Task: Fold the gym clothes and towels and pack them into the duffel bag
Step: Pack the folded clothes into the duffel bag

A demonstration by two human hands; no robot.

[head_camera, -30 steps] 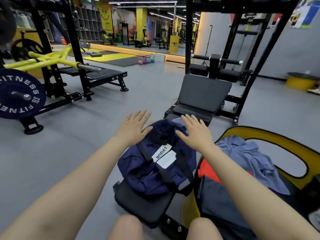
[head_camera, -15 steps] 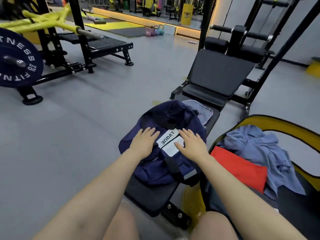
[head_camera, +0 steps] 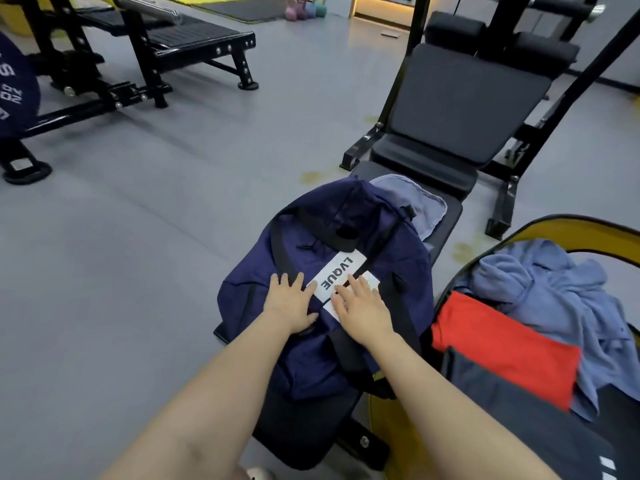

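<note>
A navy duffel bag (head_camera: 346, 233) with a white LVQUE label lies on a black bench (head_camera: 446, 209) in front of me. My left hand (head_camera: 289, 303) rests flat on the bag's top, fingers straight. Just beside it, my right hand (head_camera: 362, 306) lies flat over the label's lower edge. A light blue towel (head_camera: 415, 199) pokes out from under the bag's far end. To the right, a yellow-rimmed black basket (head_camera: 571, 226) holds a crumpled blue garment (head_camera: 554, 289), a folded red garment (head_camera: 502, 337) and a dark garment (head_camera: 519, 407).
An adjustable black bench seat (head_camera: 464, 95) on a rack stands beyond the bag. A black machine with a blue weight plate (head_camera: 14, 88) and a platform (head_camera: 194, 36) fills the upper left. Grey floor (head_camera: 138, 237) spreads to the left. Small kettlebells (head_camera: 306, 10) sit far back.
Both hands came down from above the bag's far end and now lie flat on its top near the label. The camera tilted downward and closer.
</note>
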